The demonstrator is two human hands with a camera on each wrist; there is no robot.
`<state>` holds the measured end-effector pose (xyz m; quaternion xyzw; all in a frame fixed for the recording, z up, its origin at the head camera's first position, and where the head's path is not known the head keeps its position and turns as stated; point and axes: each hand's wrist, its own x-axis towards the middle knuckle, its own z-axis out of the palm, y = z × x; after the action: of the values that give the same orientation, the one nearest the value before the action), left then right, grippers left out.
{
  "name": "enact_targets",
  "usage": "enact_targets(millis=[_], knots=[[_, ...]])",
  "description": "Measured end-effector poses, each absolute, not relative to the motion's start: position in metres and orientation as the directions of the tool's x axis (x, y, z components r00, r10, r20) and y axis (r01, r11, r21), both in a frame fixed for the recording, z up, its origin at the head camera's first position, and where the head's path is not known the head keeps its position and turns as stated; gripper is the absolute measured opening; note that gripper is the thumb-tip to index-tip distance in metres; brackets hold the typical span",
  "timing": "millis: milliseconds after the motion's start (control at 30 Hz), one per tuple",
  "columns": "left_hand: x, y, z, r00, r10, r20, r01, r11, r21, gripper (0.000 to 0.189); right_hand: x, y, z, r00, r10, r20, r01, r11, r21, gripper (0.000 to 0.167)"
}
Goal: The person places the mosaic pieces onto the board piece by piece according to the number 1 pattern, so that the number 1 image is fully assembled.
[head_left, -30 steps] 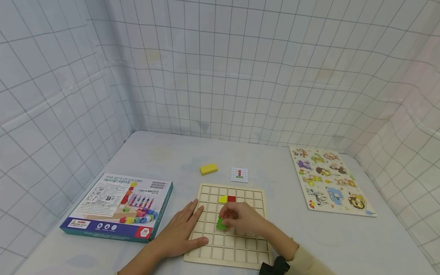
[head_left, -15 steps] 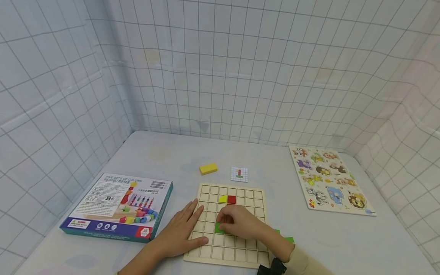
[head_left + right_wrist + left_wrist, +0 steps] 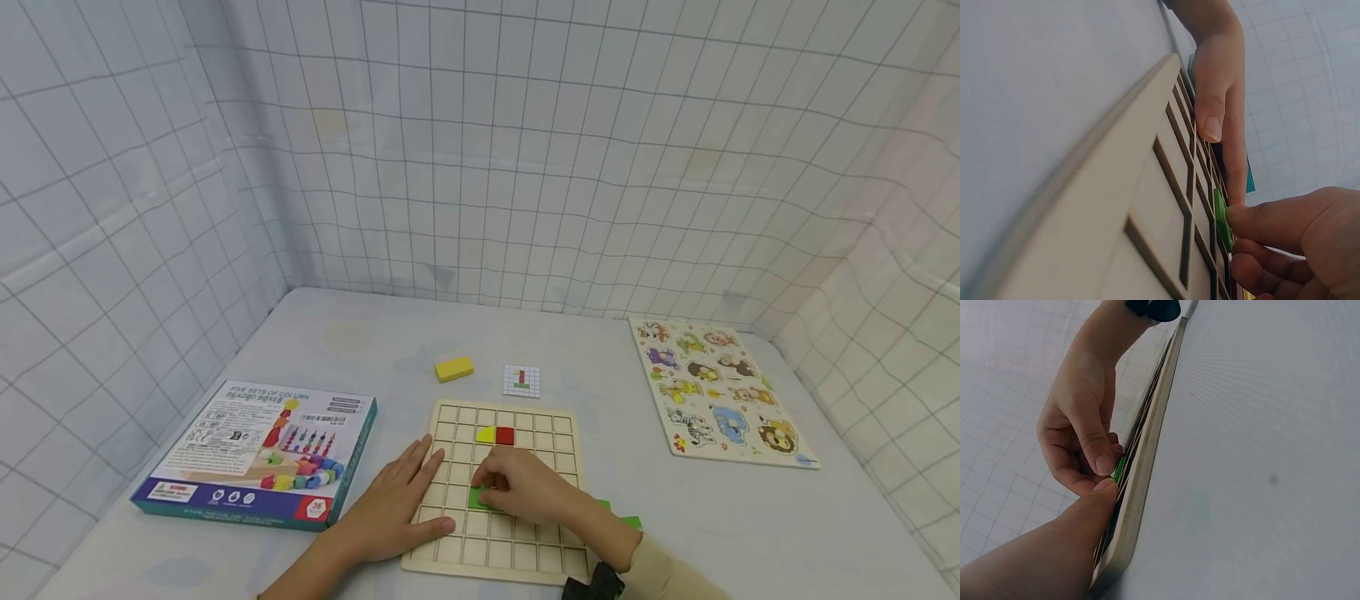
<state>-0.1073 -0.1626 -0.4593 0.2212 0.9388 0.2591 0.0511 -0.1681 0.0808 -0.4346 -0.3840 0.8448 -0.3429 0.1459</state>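
A wooden grid board lies at the front middle of the table. My left hand rests on its left edge, fingers extended and thumb spread over the cells. My right hand is over the middle of the board, thumb and curled fingers pinching a green square tile at a cell. In the right wrist view the thumb presses against that green tile. A yellow tile and a red tile sit side by side in upper cells. Cells under my right hand are hidden.
Behind the board are a yellow block and a small pattern card. A boxed bead set lies left, an animal puzzle board right. Green pieces show beside my right forearm. Gridded cloth walls surround the table.
My right hand has shifted slightly down and left, and the green tile has come from tilted to lying at the cell. Green pieces by the right forearm came into view. The left hand stays put.
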Motion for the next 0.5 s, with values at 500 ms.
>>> enact_targets(millis=[500], knots=[[-0.107, -0.162, -0.458, -0.897, 0.441, 0.015, 0.386, 0.767, 0.513, 0.091, -0.171, 0.116, -0.432, -0.702, -0.711, -0.028, -0.463, 0.486, -0.741, 0.01]])
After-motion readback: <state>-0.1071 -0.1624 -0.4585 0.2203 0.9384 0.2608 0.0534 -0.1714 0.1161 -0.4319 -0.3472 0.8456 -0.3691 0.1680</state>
